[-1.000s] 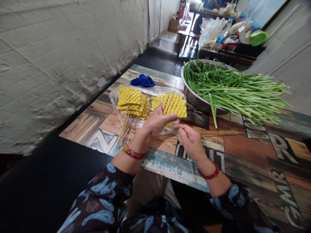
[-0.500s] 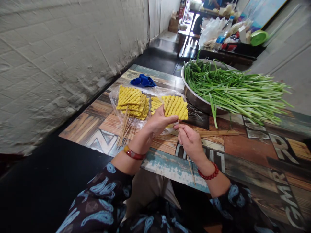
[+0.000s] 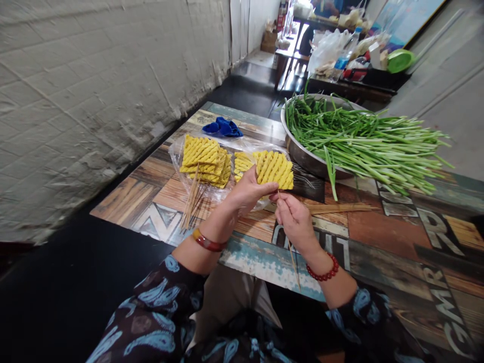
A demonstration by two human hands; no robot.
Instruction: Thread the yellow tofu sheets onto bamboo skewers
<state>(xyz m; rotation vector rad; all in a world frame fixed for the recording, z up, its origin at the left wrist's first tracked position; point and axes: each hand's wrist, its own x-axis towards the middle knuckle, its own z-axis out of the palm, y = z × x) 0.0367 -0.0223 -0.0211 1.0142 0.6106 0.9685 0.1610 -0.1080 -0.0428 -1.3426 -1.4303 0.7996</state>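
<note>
My left hand (image 3: 249, 190) grips a yellow slab scored with slanting cuts (image 3: 275, 169), thumb along its near edge and the other fingers hidden beneath. My right hand (image 3: 297, 218) is closed round a thin wooden skewer (image 3: 293, 259); its upper end meets the slab's near edge, and its lower end slants down towards the table's front edge. To the left, a stack of similar yellow slabs (image 3: 200, 151) with skewers (image 3: 192, 199) sticking out lies on a clear plastic bag (image 3: 176, 156). Another yellow slab (image 3: 242, 162) lies partly behind my left hand.
Loose skewers (image 3: 340, 207) lie right of my right hand. A metal basin (image 3: 302, 151) heaped with long green chives (image 3: 363, 133) stands at the back right. A blue cloth (image 3: 222, 127) lies behind the slabs. The wall (image 3: 94, 91) runs along the left.
The skewer has shifted slightly up and left with my right hand, its upper end still at the slab's near edge. My left hand keeps its hold, almost still.
</note>
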